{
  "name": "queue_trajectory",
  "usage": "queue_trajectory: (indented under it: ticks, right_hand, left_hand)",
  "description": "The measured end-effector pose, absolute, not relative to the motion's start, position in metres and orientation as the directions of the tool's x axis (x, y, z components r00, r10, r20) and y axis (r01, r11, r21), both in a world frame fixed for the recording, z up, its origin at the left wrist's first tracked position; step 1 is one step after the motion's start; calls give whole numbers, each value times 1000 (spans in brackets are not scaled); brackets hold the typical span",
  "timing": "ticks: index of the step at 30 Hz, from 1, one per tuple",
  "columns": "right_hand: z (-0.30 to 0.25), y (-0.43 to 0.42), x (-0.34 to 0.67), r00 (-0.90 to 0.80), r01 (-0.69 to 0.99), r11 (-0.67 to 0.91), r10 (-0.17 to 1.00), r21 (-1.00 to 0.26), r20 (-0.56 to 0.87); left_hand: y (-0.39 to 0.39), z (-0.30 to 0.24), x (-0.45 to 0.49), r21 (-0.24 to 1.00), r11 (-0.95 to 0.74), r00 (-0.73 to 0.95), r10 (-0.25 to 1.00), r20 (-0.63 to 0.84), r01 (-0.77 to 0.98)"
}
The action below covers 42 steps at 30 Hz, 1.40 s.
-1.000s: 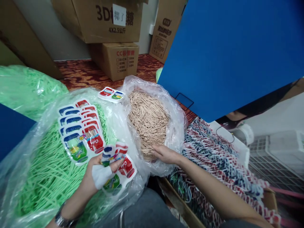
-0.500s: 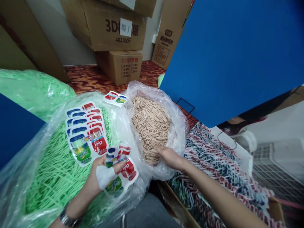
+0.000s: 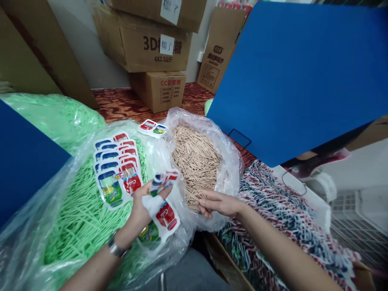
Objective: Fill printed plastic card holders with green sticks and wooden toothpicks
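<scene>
My left hand (image 3: 140,210), with white wrapping around the thumb, is closed on a printed packet (image 3: 163,182) that looks folded. Under that hand, a Cola-and-Sprite packet (image 3: 167,218) lies on the plastic. An overlapping row of similar packets (image 3: 109,190) rests on thin green sticks (image 3: 81,226) in a clear bag. To the right, my right hand (image 3: 222,203) is at the near edge of an open bag of thin brown sticks (image 3: 195,157). Its fingers are pinched on a few brown sticks, partly hidden by the fingers.
A single packet (image 3: 152,128) lies between the bags. At right, a carton holds many packed red, white and blue packets (image 3: 273,210). Blue boards (image 3: 297,81) slant in on both sides. Stacked cardboard boxes (image 3: 157,44) stand behind, on a wood-grain surface (image 3: 115,103).
My left hand has moved up and right with the packet. My right hand has turned, its fingers now showing with sticks among them. The whole view has shifted slightly.
</scene>
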State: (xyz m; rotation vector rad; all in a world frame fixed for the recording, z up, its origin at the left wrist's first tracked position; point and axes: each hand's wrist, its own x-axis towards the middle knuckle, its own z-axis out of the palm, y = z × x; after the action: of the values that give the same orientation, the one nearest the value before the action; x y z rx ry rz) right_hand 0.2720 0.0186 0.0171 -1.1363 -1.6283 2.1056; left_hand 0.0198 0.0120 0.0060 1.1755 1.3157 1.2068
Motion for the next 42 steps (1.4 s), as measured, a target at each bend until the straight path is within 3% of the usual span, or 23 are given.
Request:
queue_trajectory:
  ticks: [4,7,13,17,21,27,34,36,39,42]
  right_hand:
    - [21,26,253,-734,194,-413,541,-890,-411]
    - [22,33,245,-720,173,-426,561,-888,-409]
    - [21,33,239,-556,217,-235,768,-947,-318]
    - [20,30,230,-480,198,-158,845,-967,-236]
    - [26,29,230,-468,198,-77,868,-977,-163]
    - [37,32,241,-558,358,100,820,-928,-127]
    - [35,34,233,-572,392,91,803,-916,-165]
    - [37,35,233,-573,315,31,803,-949,-164]
    - [45,38,230,-460,55,-77,883,-995,-94]
    - [61,43,217,-277,-193,29,957,-981,83]
  left_hand:
    - [27,13,40,948,-226,89,973,212,222]
    - [31,16,51,908,-351,189,931,312,231]
    - [41,18,63,921,-336,142,939,312,199]
    - [48,18,70,911,-341,73,940,333,234]
    - [51,18,71,922,-331,76,944,323,201]
    - [55,24,64,987,-160,-7,987,160,-26]
    - [47,21,56,969,-233,102,969,224,85]
    - [43,19,51,987,-159,78,985,157,21]
    - [35,17,45,997,-62,47,997,65,-55]
    - [26,14,41,999,-23,36,999,25,-42]
